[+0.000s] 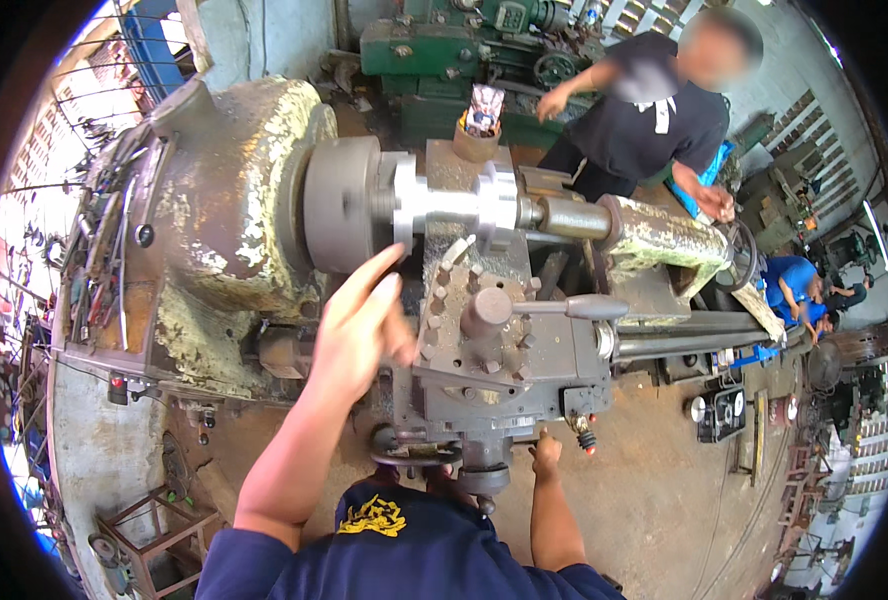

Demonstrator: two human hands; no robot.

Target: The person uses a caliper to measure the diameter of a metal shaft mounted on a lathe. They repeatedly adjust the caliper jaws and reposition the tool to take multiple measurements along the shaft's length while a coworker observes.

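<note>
A shiny turned metal workpiece, with a wide flange at each end, is mounted between the grey lathe chuck and the tailstock. The chuck looks blurred, as if spinning. My left hand is raised left of the tool post, its index finger stretched toward the left flange. Its other fingers are apart and partly smeared; whether the fingertip touches metal I cannot tell. Low beside the carriage, my right hand is closed at the carriage's front edge, on something its fingers hide.
A lever handle sticks out right from the tool post. A carriage handwheel sits close to my body. Across the lathe stands another person in a black shirt. Long tools lie on the headstock. Behind is a green machine.
</note>
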